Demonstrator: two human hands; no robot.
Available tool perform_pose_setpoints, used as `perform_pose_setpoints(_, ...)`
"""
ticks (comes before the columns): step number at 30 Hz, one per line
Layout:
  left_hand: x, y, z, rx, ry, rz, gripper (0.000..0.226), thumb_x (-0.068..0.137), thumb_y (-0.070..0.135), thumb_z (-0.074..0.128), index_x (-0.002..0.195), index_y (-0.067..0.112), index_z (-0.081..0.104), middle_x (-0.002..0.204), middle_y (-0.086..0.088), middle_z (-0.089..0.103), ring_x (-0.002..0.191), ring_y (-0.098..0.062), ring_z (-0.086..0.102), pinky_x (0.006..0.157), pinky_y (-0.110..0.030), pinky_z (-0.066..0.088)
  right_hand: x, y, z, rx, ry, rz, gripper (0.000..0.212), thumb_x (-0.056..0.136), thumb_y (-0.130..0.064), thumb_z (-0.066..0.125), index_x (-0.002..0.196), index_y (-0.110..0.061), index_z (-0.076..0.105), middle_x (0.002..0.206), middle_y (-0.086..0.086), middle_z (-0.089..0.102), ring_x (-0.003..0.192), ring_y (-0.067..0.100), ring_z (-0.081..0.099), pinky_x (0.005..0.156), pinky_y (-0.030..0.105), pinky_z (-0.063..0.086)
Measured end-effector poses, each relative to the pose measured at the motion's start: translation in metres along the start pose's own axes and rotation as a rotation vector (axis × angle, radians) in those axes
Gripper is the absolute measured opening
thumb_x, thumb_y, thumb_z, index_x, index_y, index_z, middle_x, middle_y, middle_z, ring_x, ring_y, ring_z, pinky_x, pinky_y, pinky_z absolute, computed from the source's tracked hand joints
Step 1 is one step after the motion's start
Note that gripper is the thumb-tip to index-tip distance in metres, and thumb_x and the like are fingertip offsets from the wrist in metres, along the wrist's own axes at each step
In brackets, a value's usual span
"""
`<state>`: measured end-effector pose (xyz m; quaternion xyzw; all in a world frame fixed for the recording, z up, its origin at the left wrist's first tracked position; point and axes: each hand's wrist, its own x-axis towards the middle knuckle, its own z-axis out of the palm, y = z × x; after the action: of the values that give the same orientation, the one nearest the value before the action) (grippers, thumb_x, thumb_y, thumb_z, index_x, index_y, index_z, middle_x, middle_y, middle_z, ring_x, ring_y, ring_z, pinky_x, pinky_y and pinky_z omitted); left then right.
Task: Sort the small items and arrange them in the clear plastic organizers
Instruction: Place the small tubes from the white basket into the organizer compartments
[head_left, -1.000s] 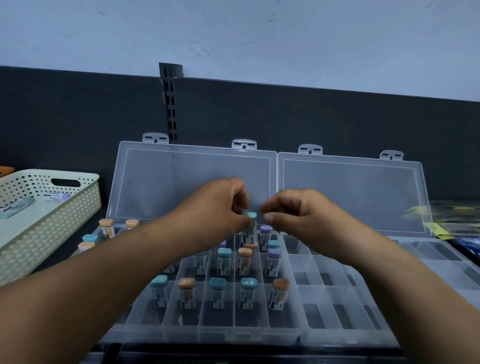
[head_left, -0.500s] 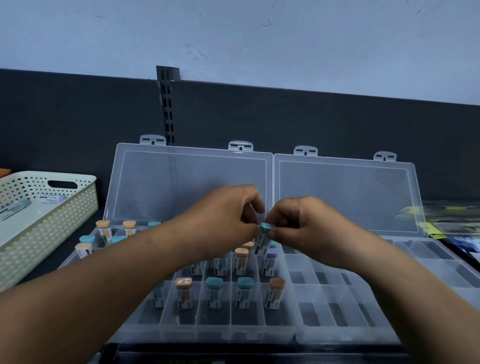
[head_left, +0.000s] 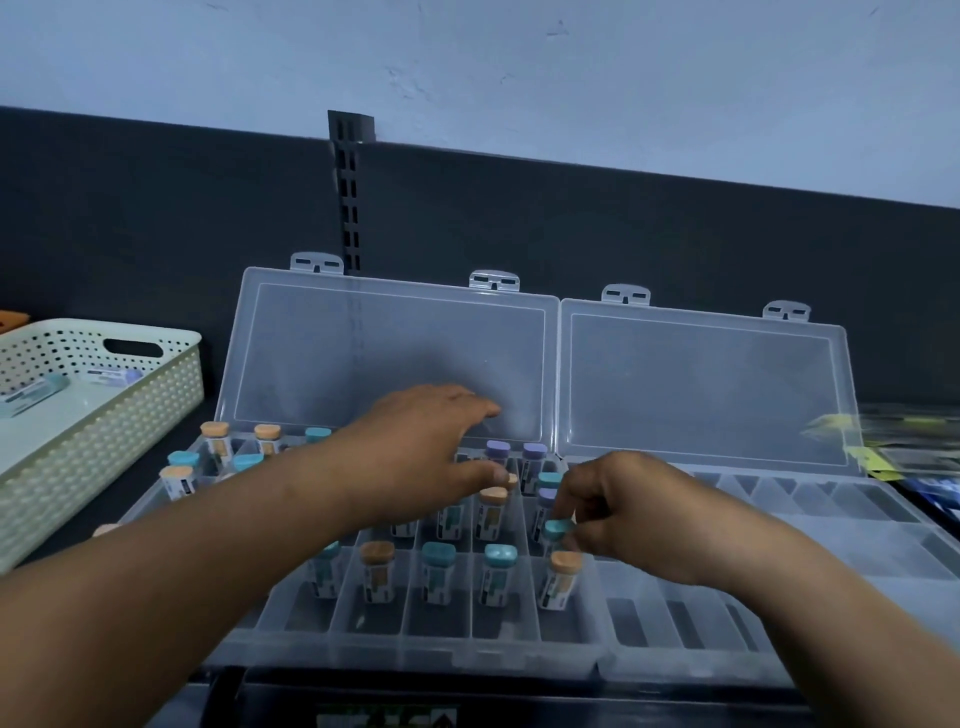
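A pale wall with a dark lower band rises behind the dark counter. Two clear plastic organizers sit side by side on the counter, touching, both with their lids standing open against the wall.

The left organizer holds many upright vials with orange, teal and purple caps, one to a compartment. The compartments of the right organizer show no vials. A cream perforated basket stands near the left organizer, with two tubes lying on their sides in it.

The left hand reaches over the rear rows of the left organizer. Its fingers are straight and spread, so the grip is wide and holds nothing.

The right hand is over the seam between the two organizers. Its grip is narrow, with thumb and fingertips pinching the cap of a teal-capped vial. This vial is upright in the rightmost column of the left organizer, just behind the orange-capped vial of the front row. Whether its base rests on the compartment floor cannot be told.
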<state>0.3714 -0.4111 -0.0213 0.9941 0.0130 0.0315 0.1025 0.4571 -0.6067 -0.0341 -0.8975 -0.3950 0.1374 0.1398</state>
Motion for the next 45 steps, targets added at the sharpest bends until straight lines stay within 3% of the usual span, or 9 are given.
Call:
perform_pose_setpoints(8,0.000,-0.005,0.002,-0.043,0.009,-0.007,0.066,0.089,0.055,0.051,0.147,0.031,0.031,0.150,0.010,0.034,0.136,-0.011,0.030,0.108,-0.027,0.026,0.003,0.004,-0.002,0.009,-0.042,0.031,0.018,0.086,-0.028,0.070,0.103,-0.032,0.070,0.071,-0.013,0.057,0.061,0.001,0.052,0.056,0.012,0.039)
perform_pose_setpoints(10,0.000,-0.007,0.002,-0.052,0.019,-0.008,0.066,0.089,0.055,0.052,0.146,0.031,0.032,0.150,0.010,0.035,0.136,-0.011,0.032,0.108,-0.028,0.027,0.002,0.001,-0.009,0.006,-0.025,0.033,0.021,0.086,-0.029,0.070,0.107,-0.032,0.068,0.075,-0.012,0.059,0.065,0.004,0.056,0.059,0.015,0.045)
perform_pose_setpoints(12,-0.002,-0.011,0.001,-0.059,0.031,-0.009,0.065,0.089,0.055,0.053,0.146,0.031,0.033,0.149,0.009,0.037,0.135,-0.011,0.033,0.109,-0.029,0.029,0.002,-0.003,-0.016,0.012,0.001,0.031,0.021,0.086,-0.029,0.070,0.107,-0.032,0.067,0.080,-0.011,0.062,0.072,0.007,0.061,0.066,0.022,0.053)
perform_pose_setpoints(18,-0.014,-0.036,-0.008,-0.037,0.095,-0.048,0.063,0.088,0.056,0.053,0.144,0.032,0.036,0.145,0.012,0.040,0.131,-0.009,0.037,0.104,-0.026,0.032,0.015,-0.043,-0.030,-0.066,0.103,-0.101,0.011,0.089,-0.032,0.066,0.100,-0.033,0.065,0.079,-0.011,0.064,0.070,0.005,0.059,0.065,0.022,0.050)
perform_pose_setpoints(22,-0.031,-0.069,-0.021,0.015,0.166,-0.109,0.065,0.086,0.057,0.055,0.143,0.031,0.038,0.143,0.011,0.042,0.130,-0.010,0.039,0.105,-0.028,0.034,0.035,-0.090,-0.025,-0.160,0.159,-0.233,0.025,0.091,-0.034,0.061,0.116,-0.031,0.061,0.105,-0.010,0.064,0.093,0.010,0.060,0.085,0.031,0.051)
perform_pose_setpoints(26,-0.056,-0.114,-0.036,0.091,0.226,-0.190,0.068,0.085,0.059,0.054,0.143,0.030,0.037,0.146,0.007,0.041,0.132,-0.013,0.038,0.110,-0.034,0.032,0.063,-0.135,-0.009,-0.284,0.141,-0.366,0.049,0.093,-0.039,0.056,0.140,-0.033,0.042,0.139,-0.008,0.046,0.126,0.014,0.044,0.103,0.027,0.035)
perform_pose_setpoints(31,-0.100,-0.183,-0.058,0.139,0.262,-0.326,0.066,0.086,0.057,0.055,0.143,0.028,0.038,0.146,0.007,0.042,0.134,-0.012,0.036,0.110,-0.030,0.029,0.103,-0.200,0.009,-0.344,0.090,-0.445,0.064,0.095,-0.045,0.051,0.151,-0.031,0.022,0.156,-0.007,0.026,0.141,0.016,0.026,0.112,0.027,0.022)
perform_pose_setpoints(38,-0.150,-0.280,-0.081,0.161,0.230,-0.474,0.067,0.087,0.057,0.053,0.145,0.027,0.035,0.148,0.006,0.039,0.135,-0.015,0.036,0.107,-0.030,0.031,0.162,-0.299,0.043,-0.309,0.030,-0.423,0.064,0.094,-0.044,0.053,0.150,-0.025,0.026,0.156,-0.002,0.027,0.139,0.022,0.031,0.113,0.037,0.030)
perform_pose_setpoints(45,-0.169,-0.355,-0.084,0.164,0.185,-0.470,0.069,0.087,0.058,0.052,0.146,0.029,0.031,0.151,0.007,0.035,0.135,-0.015,0.035,0.109,-0.032,0.030,0.231,-0.373,0.084,-0.309,-0.047,-0.290,0.055,0.094,-0.042,0.054,0.143,-0.019,0.039,0.146,0.002,0.040,0.127,0.024,0.045,0.102,0.037,0.042)
